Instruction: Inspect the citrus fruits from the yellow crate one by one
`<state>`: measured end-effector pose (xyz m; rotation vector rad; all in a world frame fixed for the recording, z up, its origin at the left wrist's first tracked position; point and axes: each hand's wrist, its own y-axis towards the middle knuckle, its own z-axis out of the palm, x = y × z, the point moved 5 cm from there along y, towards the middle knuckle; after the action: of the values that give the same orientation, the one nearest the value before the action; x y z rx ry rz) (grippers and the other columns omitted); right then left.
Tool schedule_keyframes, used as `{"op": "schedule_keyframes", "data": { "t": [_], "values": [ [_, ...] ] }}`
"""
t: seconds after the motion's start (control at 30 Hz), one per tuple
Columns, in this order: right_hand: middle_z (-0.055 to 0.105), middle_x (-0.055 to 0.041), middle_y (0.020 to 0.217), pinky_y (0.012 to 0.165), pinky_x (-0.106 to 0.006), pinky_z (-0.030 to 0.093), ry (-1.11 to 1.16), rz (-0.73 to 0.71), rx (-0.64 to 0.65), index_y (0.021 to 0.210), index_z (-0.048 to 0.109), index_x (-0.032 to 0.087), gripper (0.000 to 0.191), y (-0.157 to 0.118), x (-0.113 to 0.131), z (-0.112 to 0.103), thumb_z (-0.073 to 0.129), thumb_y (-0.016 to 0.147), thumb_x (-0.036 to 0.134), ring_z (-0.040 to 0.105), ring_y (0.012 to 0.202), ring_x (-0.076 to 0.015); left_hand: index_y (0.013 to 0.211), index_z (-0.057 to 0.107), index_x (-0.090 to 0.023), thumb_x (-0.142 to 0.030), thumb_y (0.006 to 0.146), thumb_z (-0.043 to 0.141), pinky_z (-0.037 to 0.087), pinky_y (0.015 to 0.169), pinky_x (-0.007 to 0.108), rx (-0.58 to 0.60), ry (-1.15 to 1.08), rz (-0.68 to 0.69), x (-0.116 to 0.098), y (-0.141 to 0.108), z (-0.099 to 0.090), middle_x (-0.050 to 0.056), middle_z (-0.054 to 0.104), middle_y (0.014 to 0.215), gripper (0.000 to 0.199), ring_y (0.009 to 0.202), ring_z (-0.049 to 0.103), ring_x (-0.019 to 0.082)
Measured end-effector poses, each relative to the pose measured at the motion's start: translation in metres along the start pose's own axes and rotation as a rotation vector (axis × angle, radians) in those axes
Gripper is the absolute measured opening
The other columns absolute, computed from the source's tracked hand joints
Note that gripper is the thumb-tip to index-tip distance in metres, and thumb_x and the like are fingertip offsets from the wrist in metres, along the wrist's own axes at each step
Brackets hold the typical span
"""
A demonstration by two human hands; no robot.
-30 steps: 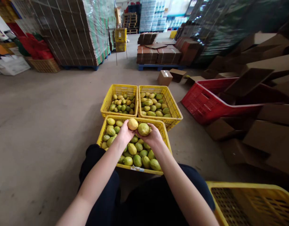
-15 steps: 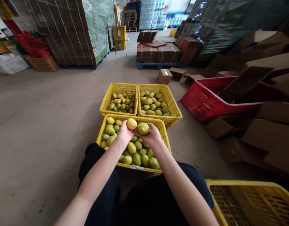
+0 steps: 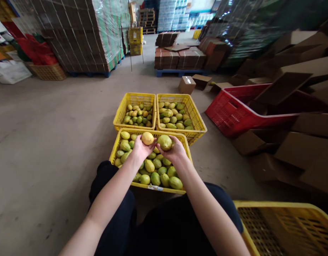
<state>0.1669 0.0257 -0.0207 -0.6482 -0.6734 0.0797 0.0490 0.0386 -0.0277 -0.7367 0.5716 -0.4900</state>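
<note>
Over the near yellow crate (image 3: pixel 114 147), my left hand (image 3: pixel 141 149) holds a smooth yellow lemon-like fruit (image 3: pixel 147 138). Close beside it, my right hand (image 3: pixel 176 151) cradles a larger green-yellow fruit (image 3: pixel 165 142). Both fruits rest on the palms with fingers curled around their sides. Many similar green and yellow fruits (image 3: pixel 149 165) fill the crate below, partly hidden by my hands and forearms. Behind it stand a left rear yellow crate (image 3: pixel 121 110) with smaller mixed yellow and green fruits and a right rear yellow crate (image 3: pixel 197 119) with greener ones.
A red crate (image 3: pixel 225 113) with cardboard boxes (image 3: pixel 308 142) around it stands at the right. Another yellow crate (image 3: pixel 273 204) is at my lower right. Flattened cartons lie on a blue pallet (image 3: pixel 174 73) further back, near a wrapped stack (image 3: pixel 73 35).
My hands have moved slightly apart, the left fruit a little to the left and the right one a little to the right. Each hand keeps its fruit.
</note>
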Motion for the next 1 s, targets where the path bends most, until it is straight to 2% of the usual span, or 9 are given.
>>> {"op": "schedule_keyframes", "data": {
  "t": [0.1,0.17,0.33,0.43,0.5,0.63,0.73,0.8,1.0],
  "values": [
    [0.063,-0.0016,0.072,0.046,-0.027,0.057,0.019,0.128,-0.115,0.084,0.057,0.021,0.01,-0.004,-0.003,-0.003,0.053,0.092,0.026,0.063,0.063,-0.0166,0.12,0.058,-0.011,-0.041,0.097,0.035,0.055,0.066,0.026,-0.017,-0.042,0.011,-0.002,-0.005,0.0,0.017,0.064,0.115,0.044,0.096,0.066,0.022],
    [0.065,-0.0006,0.075,0.049,-0.027,0.06,0.049,0.127,-0.16,0.085,0.058,0.02,0.009,-0.006,-0.002,-0.004,0.057,0.092,0.026,0.063,0.066,-0.0154,0.122,0.058,-0.011,-0.039,0.099,0.034,0.056,0.063,0.024,-0.006,-0.085,0.033,-0.005,-0.008,0.002,0.017,0.063,0.115,0.043,0.095,0.067,0.021],
    [0.069,-0.0017,0.086,0.059,-0.028,0.064,0.086,0.067,-0.142,0.086,0.058,0.022,0.004,-0.001,0.001,-0.006,0.062,0.088,0.021,0.066,0.075,-0.016,0.121,0.056,-0.01,-0.036,0.101,0.044,0.059,0.057,0.021,0.034,-0.159,0.077,-0.015,-0.017,0.009,0.015,0.066,0.102,0.035,0.086,0.067,0.019],
    [0.069,-0.0019,0.091,0.066,-0.033,0.065,0.07,0.004,-0.065,0.089,0.057,0.023,0.011,0.003,0.001,-0.005,0.065,0.082,0.02,0.068,0.079,-0.0168,0.11,0.058,-0.013,-0.027,0.1,0.05,0.06,0.06,0.021,0.047,-0.132,0.169,-0.021,-0.017,0.01,0.01,0.065,0.096,0.02,0.079,0.066,0.015],
    [0.068,0.0004,0.095,0.072,-0.038,0.065,-0.005,-0.126,-0.018,0.096,0.054,0.026,0.031,0.002,0.003,-0.004,0.073,0.073,0.02,0.068,0.082,-0.0184,0.106,0.056,-0.017,-0.019,0.095,0.057,0.061,0.067,0.025,0.038,-0.073,0.31,-0.025,-0.017,0.009,0.007,0.064,0.099,0.011,0.078,0.065,0.013],
    [0.065,-0.0012,0.112,0.093,-0.047,0.056,-0.372,-0.626,-0.017,0.116,0.048,0.029,0.071,-0.013,0.019,-0.001,0.086,0.056,0.025,0.066,0.1,-0.024,0.11,0.049,-0.025,-0.011,0.079,0.075,0.061,0.081,0.033,0.013,0.119,0.723,-0.037,-0.025,0.007,0.004,0.061,0.117,0.043,0.094,0.067,0.017],
    [0.062,-0.0059,0.122,0.105,-0.049,0.045,-0.676,-1.004,0.005,0.12,0.052,0.026,0.067,-0.028,0.029,0.006,0.082,0.06,0.026,0.059,0.113,-0.0272,0.11,0.053,-0.024,-0.015,0.069,0.085,0.056,0.088,0.029,0.115,0.391,1.082,-0.045,-0.041,0.015,0.005,0.058,0.124,0.053,0.107,0.064,0.019],
    [0.061,-0.0069,0.123,0.107,-0.049,0.043,-0.783,-1.179,0.007,0.12,0.053,0.025,0.06,-0.036,0.031,0.009,0.076,0.065,0.024,0.057,0.116,-0.0278,0.112,0.053,-0.024,-0.022,0.069,0.086,0.055,0.089,0.028,0.206,0.563,1.272,-0.046,-0.049,0.021,0.007,0.058,0.124,0.054,0.112,0.061,0.021],
    [0.057,-0.0066,0.116,0.102,-0.047,0.046,-0.867,-1.473,-0.026,0.121,0.051,0.025,0.051,-0.05,0.032,0.012,0.071,0.074,0.021,0.058,0.111,-0.0259,0.126,0.048,-0.025,-0.033,0.084,0.075,0.052,0.099,0.037,0.351,0.883,1.671,-0.034,-0.06,0.024,0.01,0.055,0.129,0.051,0.123,0.056,0.025]
  ]
}}
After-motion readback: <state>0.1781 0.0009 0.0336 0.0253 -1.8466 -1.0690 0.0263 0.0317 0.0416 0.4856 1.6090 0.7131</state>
